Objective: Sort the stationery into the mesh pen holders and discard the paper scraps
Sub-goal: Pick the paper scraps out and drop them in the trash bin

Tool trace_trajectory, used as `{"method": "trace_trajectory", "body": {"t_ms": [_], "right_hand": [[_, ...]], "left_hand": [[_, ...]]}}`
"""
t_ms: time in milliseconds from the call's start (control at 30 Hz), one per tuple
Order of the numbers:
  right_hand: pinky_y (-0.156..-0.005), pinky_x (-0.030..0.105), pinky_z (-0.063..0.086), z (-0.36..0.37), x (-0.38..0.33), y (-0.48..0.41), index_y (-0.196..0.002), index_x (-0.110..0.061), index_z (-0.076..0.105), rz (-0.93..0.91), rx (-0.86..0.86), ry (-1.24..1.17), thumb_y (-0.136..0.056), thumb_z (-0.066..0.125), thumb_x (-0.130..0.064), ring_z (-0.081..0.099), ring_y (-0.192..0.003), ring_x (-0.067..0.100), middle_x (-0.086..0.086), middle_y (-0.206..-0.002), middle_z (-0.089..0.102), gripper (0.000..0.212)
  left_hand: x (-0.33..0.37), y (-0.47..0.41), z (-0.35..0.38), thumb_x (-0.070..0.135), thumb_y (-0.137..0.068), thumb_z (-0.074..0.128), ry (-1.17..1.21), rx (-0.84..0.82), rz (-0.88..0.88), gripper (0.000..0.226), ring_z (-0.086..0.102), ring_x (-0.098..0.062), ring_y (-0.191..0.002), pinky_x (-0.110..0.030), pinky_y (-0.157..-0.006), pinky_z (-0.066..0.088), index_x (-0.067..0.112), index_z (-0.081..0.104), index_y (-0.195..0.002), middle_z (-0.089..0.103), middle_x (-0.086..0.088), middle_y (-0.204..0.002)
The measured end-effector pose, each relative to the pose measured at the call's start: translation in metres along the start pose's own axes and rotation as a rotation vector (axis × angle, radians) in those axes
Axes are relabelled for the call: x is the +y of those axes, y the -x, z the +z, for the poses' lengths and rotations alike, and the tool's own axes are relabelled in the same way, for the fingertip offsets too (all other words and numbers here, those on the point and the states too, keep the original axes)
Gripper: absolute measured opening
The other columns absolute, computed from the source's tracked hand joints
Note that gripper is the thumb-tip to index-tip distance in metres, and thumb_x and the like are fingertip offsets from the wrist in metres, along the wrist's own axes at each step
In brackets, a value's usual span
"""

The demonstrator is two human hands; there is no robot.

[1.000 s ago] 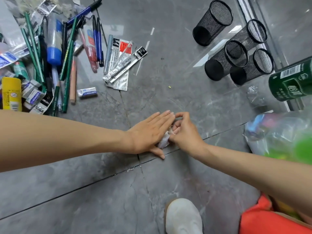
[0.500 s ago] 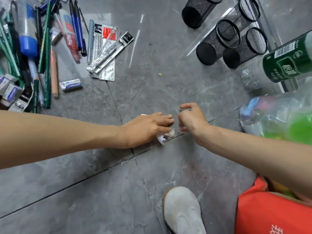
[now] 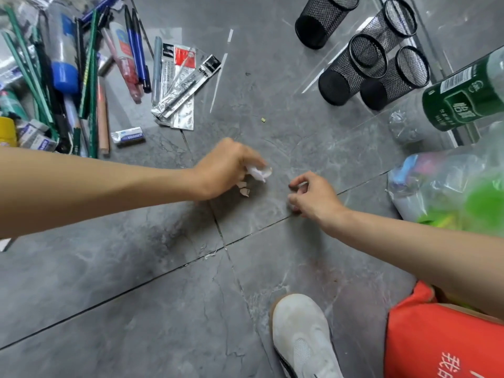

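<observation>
Left hand [image 3: 223,170] lifted, fingers pinching paper scraps [image 3: 257,173]; right hand [image 3: 311,197] loosely curled, empty; grey tile floor [image 3: 163,296].

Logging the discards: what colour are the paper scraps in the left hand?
White, crumpled paper scraps pinched in the left hand; seen in the head view.

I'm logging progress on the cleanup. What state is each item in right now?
Left hand: closed on paper scraps.
Right hand: fingers curled; contents unclear.
Loose scraps: lying on floor.
Mesh pen holders: four, tipped over, empty.
Eraser: unsorted, on floor.
Pens and pencils: piled, unsorted.
</observation>
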State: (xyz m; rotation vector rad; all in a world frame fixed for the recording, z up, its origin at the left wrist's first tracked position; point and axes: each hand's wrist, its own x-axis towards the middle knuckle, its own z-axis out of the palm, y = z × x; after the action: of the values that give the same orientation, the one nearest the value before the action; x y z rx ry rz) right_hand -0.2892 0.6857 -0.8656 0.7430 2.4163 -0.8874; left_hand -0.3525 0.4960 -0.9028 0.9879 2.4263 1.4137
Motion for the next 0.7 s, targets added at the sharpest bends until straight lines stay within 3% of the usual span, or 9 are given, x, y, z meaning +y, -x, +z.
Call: {"method": "trace_trajectory", "body": {"t_ms": [67, 100, 167, 233, 400, 533, 633, 700], "right_hand": [[-0.058, 0.018, 0.04, 0.005, -0.01, 0.0, -0.092, -0.015, 0.055, -0.154, -0.06, 0.116, -0.075, 0.067, -0.003, 0.049, -0.057, 0.011, -0.005, -0.064, 0.048, 0.025], [-0.056, 0.012, 0.037, 0.008, -0.018, 0.001, -0.094, -0.015, 0.056, -0.226, -0.098, 0.174, -0.074, 0.072, -0.007, 0.047, -0.059, 0.009, -0.007, -0.067, 0.047, 0.028], [-0.056, 0.012, 0.033, 0.015, -0.033, 0.0, -0.099, -0.014, 0.058, -0.343, -0.153, 0.27, -0.07, 0.08, -0.017, 0.044, -0.068, 0.011, -0.01, -0.074, 0.043, 0.036], [-0.062, 0.021, 0.032, 0.022, -0.045, -0.003, -0.099, -0.015, 0.056, -0.402, -0.166, 0.309, -0.067, 0.083, -0.024, 0.042, -0.077, 0.012, -0.009, -0.078, 0.041, 0.043], [-0.069, 0.025, 0.031, 0.031, -0.059, -0.01, -0.103, -0.015, 0.051, -0.542, -0.254, 0.414, -0.071, 0.079, -0.02, 0.04, -0.077, 0.012, -0.016, -0.075, 0.037, 0.042], [-0.056, 0.017, 0.036, 0.029, -0.065, -0.018, -0.088, -0.01, 0.058, -0.567, -0.287, 0.432, -0.071, 0.078, -0.008, 0.046, -0.058, 0.002, -0.014, -0.067, 0.047, 0.026], [-0.053, 0.026, 0.046, 0.031, -0.063, -0.021, -0.071, -0.01, 0.058, -0.494, -0.288, 0.378, -0.073, 0.075, -0.003, 0.052, -0.043, 0.002, -0.004, -0.054, 0.058, 0.018], [-0.051, 0.024, 0.047, 0.033, -0.063, -0.02, -0.066, -0.011, 0.057, -0.467, -0.286, 0.376, -0.075, 0.074, -0.004, 0.053, -0.04, 0.003, 0.001, -0.052, 0.06, 0.02]], "left_hand": [[-0.002, 0.001, -0.017, -0.002, -0.07, 0.076, 0.098, 0.089, -0.261, 0.02, 0.055, 0.019, -0.066, -0.011, -0.062, 0.047, 0.005, 0.076, -0.089, 0.073, -0.006, -0.086], [-0.004, 0.003, -0.026, -0.001, -0.072, 0.075, 0.152, 0.115, -0.366, 0.019, 0.053, 0.02, -0.061, -0.007, -0.059, 0.044, 0.005, 0.076, -0.09, 0.073, -0.007, -0.084], [-0.008, 0.01, -0.04, 0.003, -0.075, 0.073, 0.254, 0.145, -0.513, 0.01, 0.055, 0.007, -0.062, -0.013, -0.058, 0.043, 0.007, 0.077, -0.084, 0.073, -0.013, -0.083], [-0.011, 0.017, -0.049, 0.009, -0.078, 0.072, 0.337, 0.16, -0.597, 0.008, 0.056, -0.007, -0.066, -0.022, -0.06, 0.042, 0.013, 0.076, -0.072, 0.072, -0.016, -0.077], [-0.009, 0.038, -0.06, 0.005, -0.082, 0.068, 0.555, 0.273, -0.787, 0.009, 0.051, -0.012, -0.055, -0.02, -0.049, 0.033, 0.011, 0.074, -0.079, 0.065, 0.001, -0.054], [-0.004, 0.047, -0.068, -0.005, -0.081, 0.064, 0.624, 0.259, -0.896, 0.014, 0.052, -0.001, -0.041, -0.02, -0.046, 0.025, 0.003, 0.072, -0.089, 0.063, 0.007, -0.048], [-0.005, 0.05, -0.071, -0.008, -0.077, 0.065, 0.596, 0.259, -0.949, 0.019, 0.046, -0.003, -0.038, -0.02, -0.046, 0.027, 0.008, 0.073, -0.085, 0.061, 0.007, -0.045], [-0.004, 0.05, -0.072, -0.01, -0.078, 0.063, 0.602, 0.243, -0.977, 0.021, 0.047, -0.001, -0.035, -0.02, -0.045, 0.028, 0.004, 0.072, -0.091, 0.061, 0.007, -0.044]]}}
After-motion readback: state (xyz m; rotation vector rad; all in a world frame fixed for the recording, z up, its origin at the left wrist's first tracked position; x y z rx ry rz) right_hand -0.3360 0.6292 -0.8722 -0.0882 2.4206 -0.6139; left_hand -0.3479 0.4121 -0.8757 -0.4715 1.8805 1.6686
